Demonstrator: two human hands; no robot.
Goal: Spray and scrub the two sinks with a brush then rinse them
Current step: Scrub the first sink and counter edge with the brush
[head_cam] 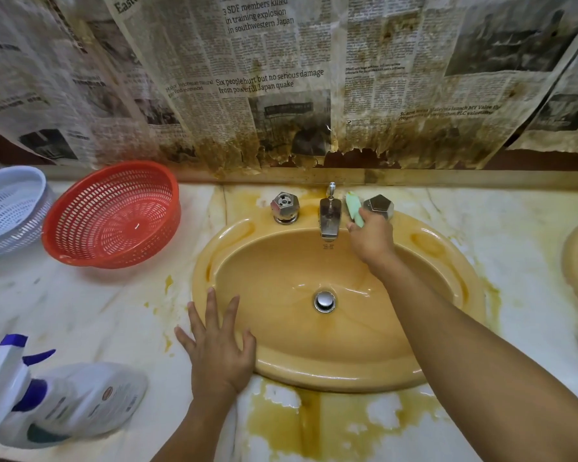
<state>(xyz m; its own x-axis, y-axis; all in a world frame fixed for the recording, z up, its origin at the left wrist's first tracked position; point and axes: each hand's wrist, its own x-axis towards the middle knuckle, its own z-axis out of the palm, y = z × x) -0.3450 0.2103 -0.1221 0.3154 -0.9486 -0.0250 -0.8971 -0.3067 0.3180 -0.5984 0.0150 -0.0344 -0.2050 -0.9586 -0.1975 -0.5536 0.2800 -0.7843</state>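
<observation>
Stained marble counter (pixel 121 315) surrounds the yellow sink (pixel 314 335). My right hand (pixel 371 238) grips the green brush (pixel 353 208), pointing away toward the wall; my left hand (pixel 219 351) lies flat, fingers spread, empty.

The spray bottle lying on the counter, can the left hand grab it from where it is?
Probably yes. The left hand rests flat and empty on the sink rim, and the spray bottle lies just to its left with only bare counter between them.
</observation>
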